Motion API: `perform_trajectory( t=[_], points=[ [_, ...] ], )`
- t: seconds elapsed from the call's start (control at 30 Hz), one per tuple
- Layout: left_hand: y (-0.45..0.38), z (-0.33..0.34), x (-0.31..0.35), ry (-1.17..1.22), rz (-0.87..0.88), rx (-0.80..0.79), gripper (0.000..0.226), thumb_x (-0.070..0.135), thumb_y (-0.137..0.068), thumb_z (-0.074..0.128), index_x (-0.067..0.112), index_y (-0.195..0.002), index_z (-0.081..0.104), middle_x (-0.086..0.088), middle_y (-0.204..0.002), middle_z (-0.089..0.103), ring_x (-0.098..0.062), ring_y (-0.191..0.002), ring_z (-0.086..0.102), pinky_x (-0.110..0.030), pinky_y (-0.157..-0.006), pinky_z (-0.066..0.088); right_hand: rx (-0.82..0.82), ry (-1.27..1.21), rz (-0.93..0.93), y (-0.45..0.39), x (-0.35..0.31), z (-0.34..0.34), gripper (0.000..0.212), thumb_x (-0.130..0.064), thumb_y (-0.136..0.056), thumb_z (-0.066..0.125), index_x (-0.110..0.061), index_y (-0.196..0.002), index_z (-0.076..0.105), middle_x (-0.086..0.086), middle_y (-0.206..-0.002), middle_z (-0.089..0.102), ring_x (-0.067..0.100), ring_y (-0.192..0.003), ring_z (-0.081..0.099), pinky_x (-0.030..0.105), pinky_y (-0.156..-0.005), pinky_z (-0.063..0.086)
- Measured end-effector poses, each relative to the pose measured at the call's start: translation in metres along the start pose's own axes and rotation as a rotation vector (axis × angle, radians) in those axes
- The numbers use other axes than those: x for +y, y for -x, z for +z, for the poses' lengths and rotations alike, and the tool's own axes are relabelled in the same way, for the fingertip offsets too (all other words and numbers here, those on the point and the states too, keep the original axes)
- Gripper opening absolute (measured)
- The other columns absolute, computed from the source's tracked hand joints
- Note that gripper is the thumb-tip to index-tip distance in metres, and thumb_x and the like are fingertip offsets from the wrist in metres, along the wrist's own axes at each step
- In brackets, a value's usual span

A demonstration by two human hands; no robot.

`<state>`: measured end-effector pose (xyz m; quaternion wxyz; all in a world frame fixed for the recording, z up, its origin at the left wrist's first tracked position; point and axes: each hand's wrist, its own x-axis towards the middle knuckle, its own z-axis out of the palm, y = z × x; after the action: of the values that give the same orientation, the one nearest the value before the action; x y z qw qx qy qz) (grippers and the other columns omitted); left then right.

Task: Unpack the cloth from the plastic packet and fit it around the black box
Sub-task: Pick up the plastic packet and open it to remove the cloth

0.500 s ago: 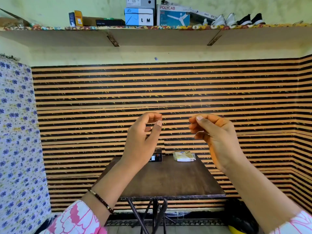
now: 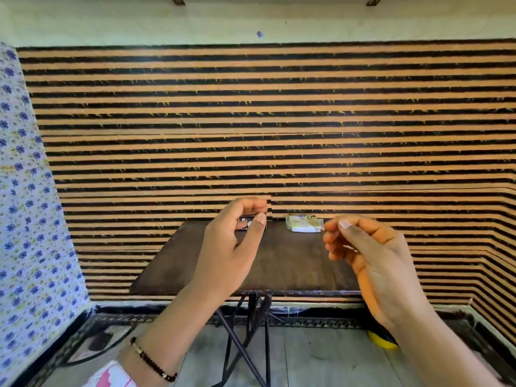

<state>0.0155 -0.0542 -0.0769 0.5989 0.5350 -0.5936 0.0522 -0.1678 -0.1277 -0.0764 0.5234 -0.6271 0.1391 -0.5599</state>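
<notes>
Lying at the far edge of the table (image 2: 279, 263), the plastic packet (image 2: 304, 224) holds a pale folded cloth inside and touches nothing else. To its left, also at the far edge, stands the black box (image 2: 245, 222), small and dark, and most of it is hidden behind the fingers of the left hand (image 2: 231, 247). The box and the packet are apart from each other, with bare dark wood between them.

Both hands are raised in the air in front of the table and hold nothing. The left hand has its fingers curled toward the thumb, with a gap between them; it only covers the box in the view, and whether it is near the box cannot be told. The right hand (image 2: 374, 258) is loosely curled too, with the thumb above the bent fingers, and its fingertips come just beside the packet in the picture. The two hands are well apart.

A beaded bracelet (image 2: 153, 361) is on the left wrist, above a pink and white sleeve (image 2: 111, 377). The table stands on crossed metal legs (image 2: 245, 339) before a wall of orange and black stripes (image 2: 279, 121). A flowered cloth (image 2: 25, 205) hangs at the left side.
</notes>
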Motion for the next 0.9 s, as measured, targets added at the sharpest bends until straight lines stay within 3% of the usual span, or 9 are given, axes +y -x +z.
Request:
perform_trajectory(
  t=[0.3, 0.53, 0.77, 0.9],
  points=[
    [-0.016, 0.033, -0.114, 0.044, -0.149, -0.056, 0.024, 0.027, -0.089, 0.051, 0.023, -0.110, 0.061, 0.017, -0.110, 0.064, 0.002, -0.107, 0.058, -0.015, -0.089, 0.046, 0.065, 0.029, 0.185, -0.049, 0.111, 0.009, 0.030, -0.009, -0.089, 0.051, -0.017, -0.070, 0.074, 0.004, -0.067, 0.069, 0.018, -0.069, 0.061, 0.028, -0.062, 0.050],
    [-0.044, 0.067, -0.199, 0.155, -0.334, -0.078, 0.018, 0.015, -0.093, 0.052, 0.023, -0.106, 0.060, 0.013, -0.106, 0.065, 0.005, -0.098, 0.057, -0.006, -0.074, 0.042, 0.163, 0.062, 0.367, -0.094, 0.196, 0.019, 0.030, -0.008, -0.090, 0.050, -0.015, -0.072, 0.073, 0.004, -0.068, 0.069, 0.017, -0.068, 0.059, 0.027, -0.061, 0.049],
    [-0.063, 0.107, -0.267, 0.241, -0.483, -0.122, 0.017, 0.014, -0.092, 0.053, 0.025, -0.104, 0.061, 0.012, -0.104, 0.067, 0.003, -0.098, 0.059, -0.007, -0.077, 0.043, 0.264, 0.085, 0.493, -0.125, 0.260, 0.002, 0.026, -0.010, -0.090, 0.051, -0.012, -0.074, 0.072, 0.006, -0.066, 0.068, 0.022, -0.068, 0.057, 0.034, -0.064, 0.044],
    [-0.085, 0.138, -0.307, 0.306, -0.568, -0.109, 0.017, 0.014, -0.092, 0.054, 0.024, -0.103, 0.062, 0.010, -0.104, 0.069, -0.001, -0.102, 0.061, -0.014, -0.083, 0.047, 0.313, 0.062, 0.560, -0.154, 0.300, -0.013, 0.025, -0.009, -0.091, 0.050, -0.008, -0.077, 0.071, 0.007, -0.066, 0.067, 0.024, -0.067, 0.055, 0.033, -0.062, 0.043]
  ],
)
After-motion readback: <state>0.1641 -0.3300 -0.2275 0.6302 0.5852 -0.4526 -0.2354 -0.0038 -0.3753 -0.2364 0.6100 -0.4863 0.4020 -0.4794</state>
